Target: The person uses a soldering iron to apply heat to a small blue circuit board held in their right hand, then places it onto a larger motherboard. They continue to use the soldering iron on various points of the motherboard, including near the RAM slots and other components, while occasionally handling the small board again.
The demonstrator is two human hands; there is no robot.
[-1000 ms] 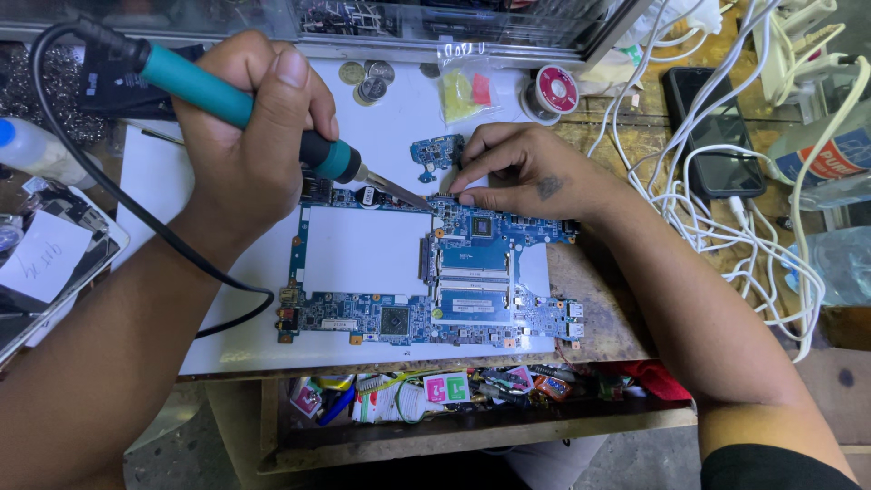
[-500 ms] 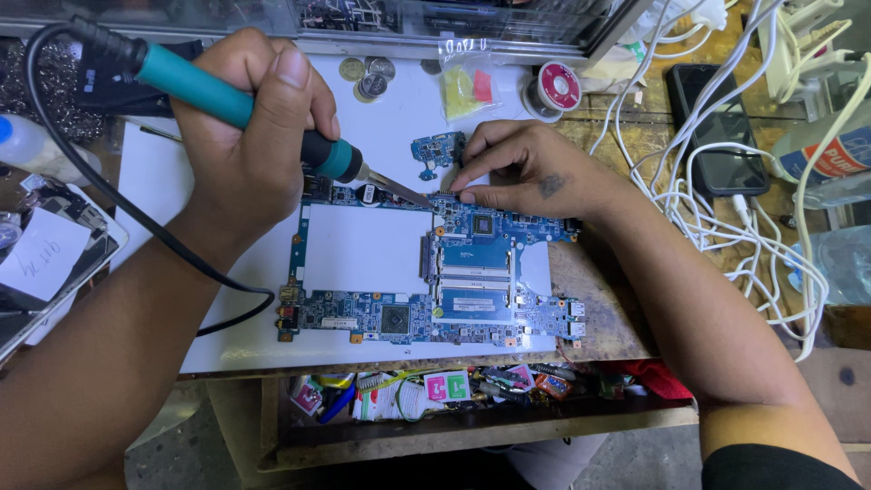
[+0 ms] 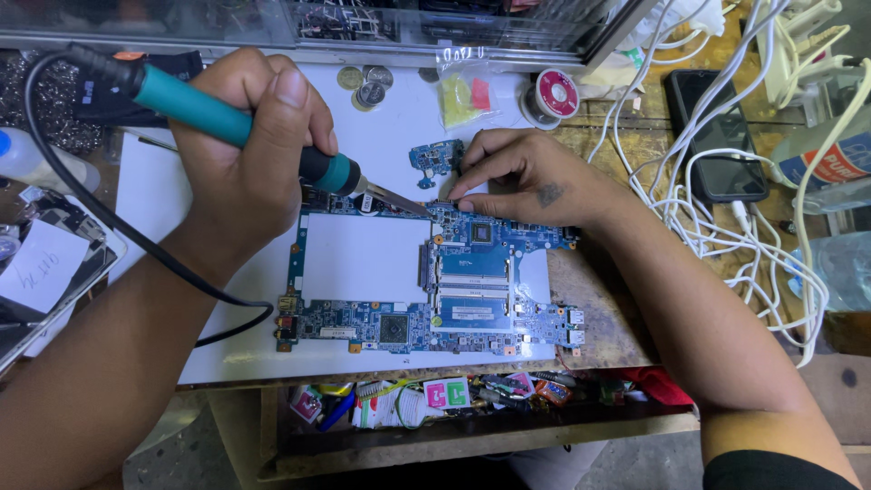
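The left hand [image 3: 249, 150] is gripping a teal soldering iron [image 3: 227, 127], fingers wrapped tight around it. Its tip is touching the far edge of the blue circuit board [image 3: 435, 281]. The right hand [image 3: 535, 181] is resting on that same edge, fingers [image 3: 467, 191] pinched almost closed on a tiny part right by the tip. The board is lying flat on a white table [image 3: 390, 118]. White cables [image 3: 726, 209] are tangling at the right, and an open drawer [image 3: 472, 399] is showing near.

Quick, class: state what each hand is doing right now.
Left hand: closed around the soldering iron.
Right hand: fingertips pressed on the blue circuit board; holding anything cannot be told.
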